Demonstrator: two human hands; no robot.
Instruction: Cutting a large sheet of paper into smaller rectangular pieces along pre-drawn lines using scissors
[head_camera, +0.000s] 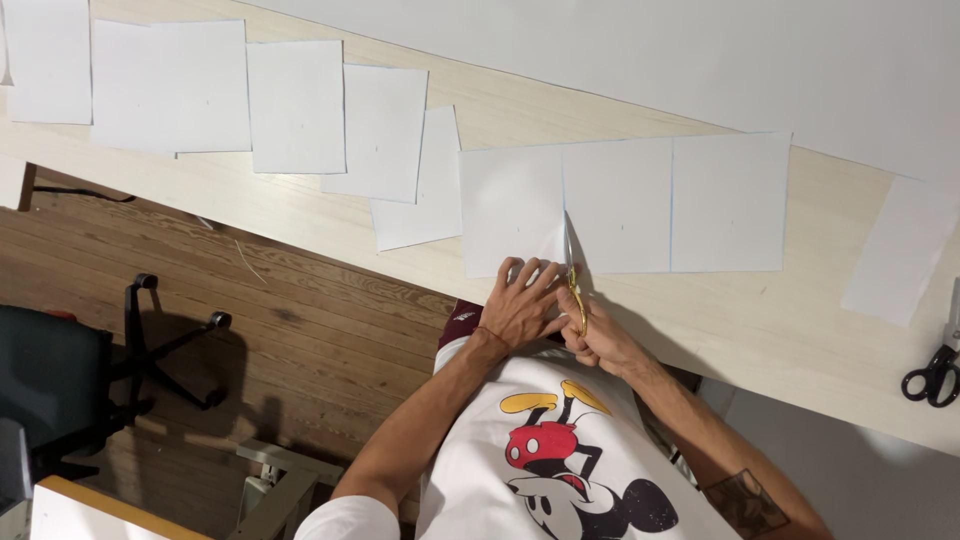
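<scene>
Gold-handled scissors (575, 290) sit in the right hand (600, 340), with the fingers curled tight through the loops. The thin blades point up the table and are partway into a long white strip of paper (625, 205). The cut starts at the near edge of the strip and runs along a faint line between two squares.

The left hand (520, 305) lies flat just beside the scissors. Its fingers are spread out and press down on the left part of the strip to hold it on the pale wooden table (760, 320).

Further out, more cut white paper squares (297, 105) lie in a row to the left, some with their edges overlapping. A very big white sheet (700, 60) covers the far side of the table. Another white piece (900, 250) sits to the right. A second pair of scissors with black handles (932, 375) rests near the right edge. Below the table are a dark office chair (60, 380) and a wooden floor (300, 340).

What could go wrong? The left fingers are very close to the blades, so a slip could nick one. If the flat hand lets go, the paper could slide and the cut could wander off the line. The cut part is lifting a bit, and it could bend or tear.
</scene>
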